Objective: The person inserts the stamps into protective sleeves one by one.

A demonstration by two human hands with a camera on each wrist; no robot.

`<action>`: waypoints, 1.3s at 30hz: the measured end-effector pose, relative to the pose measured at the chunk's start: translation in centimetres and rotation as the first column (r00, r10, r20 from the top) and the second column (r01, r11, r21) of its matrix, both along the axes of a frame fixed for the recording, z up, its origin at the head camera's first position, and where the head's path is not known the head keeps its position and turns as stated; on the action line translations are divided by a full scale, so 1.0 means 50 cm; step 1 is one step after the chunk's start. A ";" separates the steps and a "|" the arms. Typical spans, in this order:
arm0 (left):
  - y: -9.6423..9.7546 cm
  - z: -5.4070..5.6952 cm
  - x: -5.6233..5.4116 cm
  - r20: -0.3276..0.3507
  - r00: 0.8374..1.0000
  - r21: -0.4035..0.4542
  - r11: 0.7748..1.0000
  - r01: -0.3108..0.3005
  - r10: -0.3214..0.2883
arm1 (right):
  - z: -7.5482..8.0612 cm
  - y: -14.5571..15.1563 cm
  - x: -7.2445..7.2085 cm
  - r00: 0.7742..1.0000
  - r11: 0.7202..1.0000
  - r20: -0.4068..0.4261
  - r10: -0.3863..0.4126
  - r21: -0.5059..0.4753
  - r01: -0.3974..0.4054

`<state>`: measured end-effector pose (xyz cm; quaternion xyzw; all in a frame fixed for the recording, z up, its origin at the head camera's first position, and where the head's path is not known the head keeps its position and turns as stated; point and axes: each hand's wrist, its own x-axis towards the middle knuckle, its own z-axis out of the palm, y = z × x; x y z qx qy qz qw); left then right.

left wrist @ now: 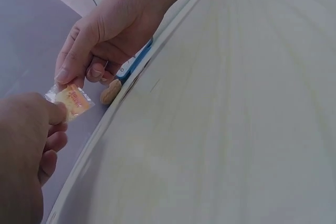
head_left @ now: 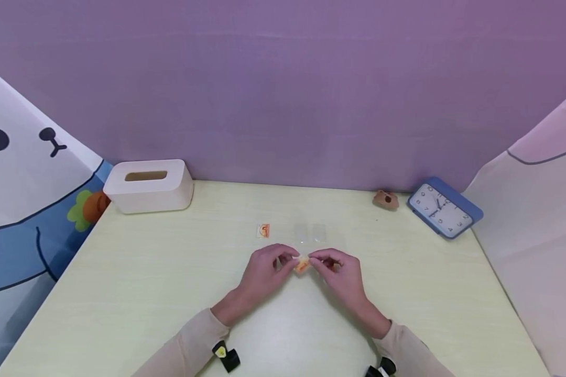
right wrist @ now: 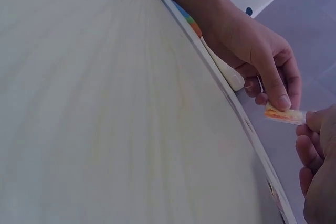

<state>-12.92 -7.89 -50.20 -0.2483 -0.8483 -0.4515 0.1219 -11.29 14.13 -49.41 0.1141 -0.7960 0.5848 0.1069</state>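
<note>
Over the middle of the table, both hands pinch one small packet (head_left: pixel 302 265) between thumb and fingertips. It has clear plastic edges and orange and yellow print, with red marks showing in the left wrist view. My left hand (head_left: pixel 267 269) grips one side; my right hand (head_left: pixel 341 275) grips the upper corner opposite. In the right wrist view the packet (right wrist: pixel 283 114) appears nearly edge-on between the fingertips. Just beyond the hands lie another small orange-and-white packet (head_left: pixel 263 230) and two clear plastic pieces, a left one (head_left: pixel 301 232) and a right one (head_left: pixel 319 232).
A white tissue box (head_left: pixel 150 196) stands at the table's back left. Toward the back right are a small brown object (head_left: pixel 385 200) with a dark spot and a blue clock (head_left: pixel 444 208). A purple backdrop (head_left: pixel 283 104) rises behind the pale table (head_left: pixel 137 283).
</note>
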 end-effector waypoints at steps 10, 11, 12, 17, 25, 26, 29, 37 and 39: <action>-0.014 0.014 -0.009 0.061 0.997 -0.049 0.998 -0.034 0.037 | 0.002 0.021 -0.002 1.000 0.999 -0.012 -0.025 0.039 0.025; -0.017 0.016 -0.012 0.062 0.997 -0.050 0.997 -0.051 0.054 | 0.002 0.025 -0.002 0.999 0.999 -0.005 -0.032 0.043 0.032; -0.019 0.016 -0.015 0.061 0.996 -0.051 0.996 -0.069 0.072 | 0.002 0.028 -0.002 0.999 0.998 0.003 -0.038 0.045 0.038; -0.033 0.018 -0.033 0.074 0.986 -0.071 0.987 -0.142 0.147 | 0.002 0.046 -0.003 0.999 0.997 0.024 -0.047 0.060 0.046; -0.041 0.003 -0.060 0.042 0.978 -0.112 0.974 -0.198 0.204 | -0.003 0.075 -0.004 1.000 0.995 0.007 -0.017 0.101 0.016; -0.041 0.002 -0.063 0.038 0.977 -0.112 0.972 -0.206 0.211 | -0.004 0.079 -0.005 1.000 0.993 -0.005 -0.009 0.119 0.010; -0.040 -0.002 -0.071 0.024 0.971 -0.106 0.967 -0.233 0.236 | -0.009 0.091 -0.008 0.999 0.985 -0.050 0.020 0.175 -0.012; -0.035 -0.012 -0.093 -0.027 0.960 -0.090 0.956 -0.281 0.280 | -0.017 0.113 -0.017 0.990 0.950 -0.119 0.074 0.310 -0.033; -0.035 -0.013 -0.098 -0.032 0.957 -0.087 0.953 -0.289 0.287 | -0.019 0.115 -0.018 0.988 0.943 -0.128 0.083 0.330 -0.036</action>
